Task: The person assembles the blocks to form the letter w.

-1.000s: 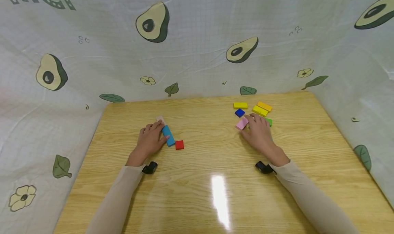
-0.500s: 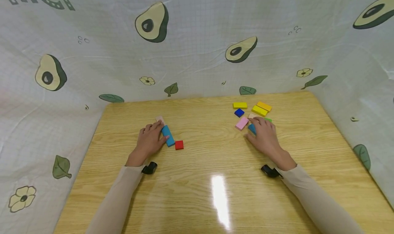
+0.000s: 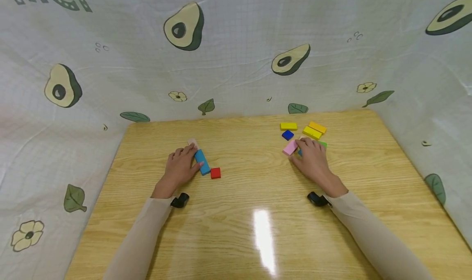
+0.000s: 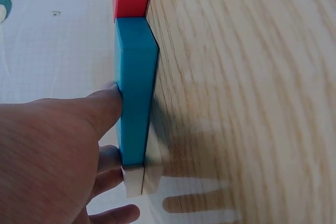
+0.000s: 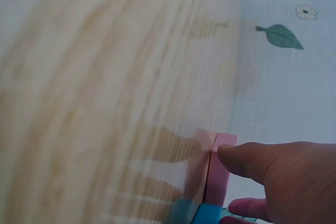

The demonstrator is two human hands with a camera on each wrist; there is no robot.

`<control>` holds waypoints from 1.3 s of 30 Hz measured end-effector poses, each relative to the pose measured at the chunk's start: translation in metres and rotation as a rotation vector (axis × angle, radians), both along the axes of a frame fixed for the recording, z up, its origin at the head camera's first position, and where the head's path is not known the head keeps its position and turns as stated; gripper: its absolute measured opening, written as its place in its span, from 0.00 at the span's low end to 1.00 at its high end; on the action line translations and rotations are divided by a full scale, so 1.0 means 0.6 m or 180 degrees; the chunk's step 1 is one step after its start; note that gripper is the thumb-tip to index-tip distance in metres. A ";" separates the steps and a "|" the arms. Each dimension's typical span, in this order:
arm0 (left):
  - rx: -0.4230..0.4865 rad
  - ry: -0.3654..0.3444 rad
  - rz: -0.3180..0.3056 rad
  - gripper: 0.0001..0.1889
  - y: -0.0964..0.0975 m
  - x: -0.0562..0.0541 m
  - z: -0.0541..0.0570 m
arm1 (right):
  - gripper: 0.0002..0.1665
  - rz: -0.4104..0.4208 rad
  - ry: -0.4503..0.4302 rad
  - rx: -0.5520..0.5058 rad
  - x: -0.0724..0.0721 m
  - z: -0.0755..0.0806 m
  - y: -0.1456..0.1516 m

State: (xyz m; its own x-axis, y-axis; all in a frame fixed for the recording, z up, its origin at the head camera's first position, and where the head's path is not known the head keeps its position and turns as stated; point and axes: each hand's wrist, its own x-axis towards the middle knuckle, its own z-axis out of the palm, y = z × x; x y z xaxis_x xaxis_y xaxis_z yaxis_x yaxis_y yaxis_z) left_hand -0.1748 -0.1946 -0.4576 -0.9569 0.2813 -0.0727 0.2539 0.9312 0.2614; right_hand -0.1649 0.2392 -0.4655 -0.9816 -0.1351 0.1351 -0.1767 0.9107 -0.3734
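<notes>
Over on the left, your left hand (image 3: pixel 180 165) is lying beside a short row, its thumb and fingers apart and clamping nothing. Your thumb is touching the blue block (image 3: pixel 201 158), and your fingertips are resting by the pale pink block (image 3: pixel 192 141) at its far end. Light, even pressure is looking best here; too much thumb may be skewing that joint. The red block (image 3: pixel 215 173) is sitting close against the blue one's near end, so you're wanting your thumb well back from it.

Across the table (image 3: pixel 250 165), the pink block (image 3: pixel 289 149) is lying at a slant, with your right hand (image 3: pixel 313 157) over its right side. Your thumb is touching it and your forefinger is hanging near its far end; whether they're clamped on it, I can't tell. A second blue block (image 5: pixel 208 214) is seemingly butting against it, so you're needing a low, level touch to avoid dragging both askew.

Just beyond, the navy block (image 3: pixel 287 135) and a yellow block (image 3: pixel 288 126) are lying near your fingertips. Further right, another yellow block (image 3: pixel 312 132) is sitting alongside an orange block (image 3: pixel 317 127), while a green block (image 3: pixel 323 144) is half hiding behind your fingers: you're wanting your knuckles clear of those.
</notes>
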 end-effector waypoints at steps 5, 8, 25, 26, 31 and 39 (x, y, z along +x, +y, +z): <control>-0.0005 0.0019 -0.0014 0.34 -0.002 0.000 -0.001 | 0.36 -0.0018 0.0043 0.0096 -0.006 -0.002 -0.004; -0.0001 0.0007 -0.0021 0.34 -0.002 0.000 -0.002 | 0.36 -0.0030 0.0025 0.0105 -0.009 -0.002 -0.007; -0.0010 -0.0024 -0.0011 0.33 -0.005 -0.003 -0.006 | 0.37 0.0205 -0.0106 -0.0119 -0.018 0.005 -0.053; -0.0007 -0.0030 -0.0012 0.33 -0.004 -0.003 -0.005 | 0.37 0.0233 -0.0109 -0.0125 -0.016 0.006 -0.059; 0.0027 -0.0028 -0.0014 0.34 -0.005 -0.004 -0.002 | 0.36 0.0417 -0.0094 -0.0178 -0.012 0.011 -0.101; 0.0080 -0.0072 -0.0019 0.35 -0.007 -0.007 -0.008 | 0.34 0.0674 -0.0055 -0.0230 -0.012 0.010 -0.177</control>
